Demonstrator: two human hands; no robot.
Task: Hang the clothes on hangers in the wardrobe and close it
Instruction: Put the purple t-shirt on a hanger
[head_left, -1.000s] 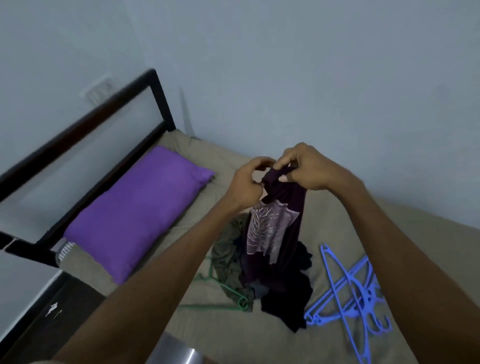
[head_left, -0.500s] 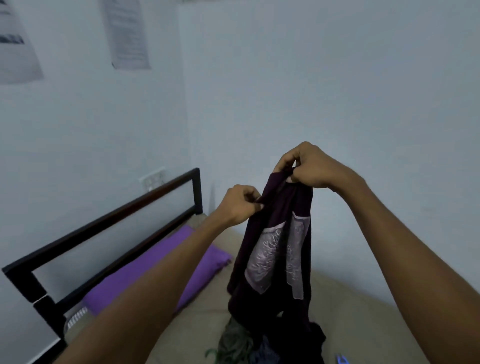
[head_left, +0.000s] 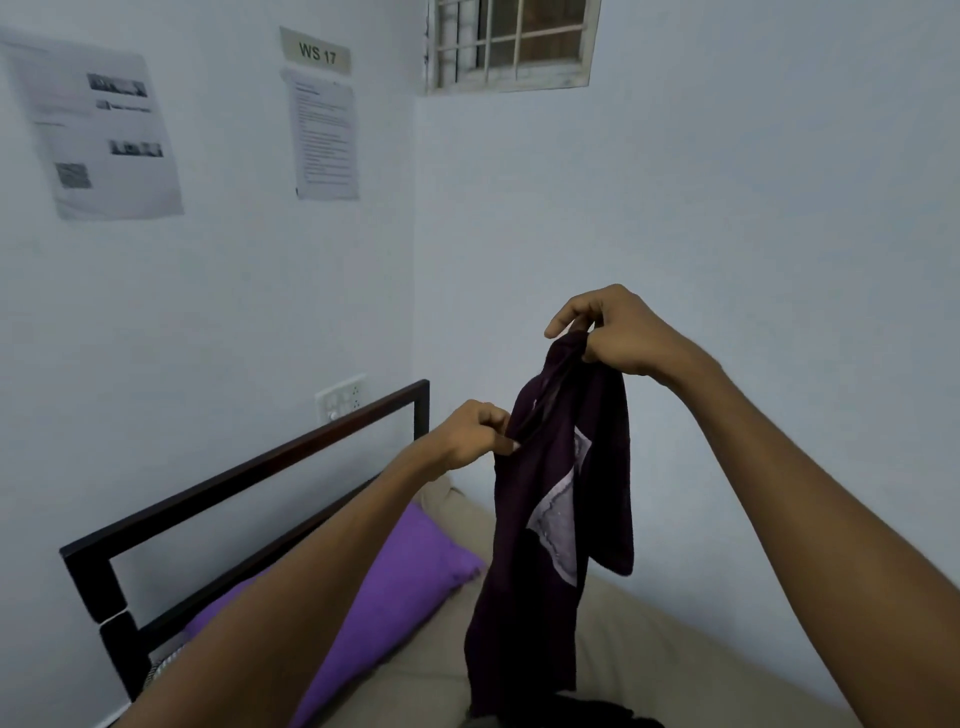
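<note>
"WS 17" on wall sign (head_left: 315, 52), printed sheets' text illegible

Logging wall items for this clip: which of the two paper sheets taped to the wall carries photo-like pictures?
The larger sheet at far left; it shows several dark picture blocks. The smaller sheet under the WS 17 sign holds only text lines.

Dark purple shirt (head_left: 558, 499) hangs bunched above bed.

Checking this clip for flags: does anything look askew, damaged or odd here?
Nothing damaged. The shirt hangs bunched and twisted, its pale print folded, gripped by the right hand and left hand.
</note>
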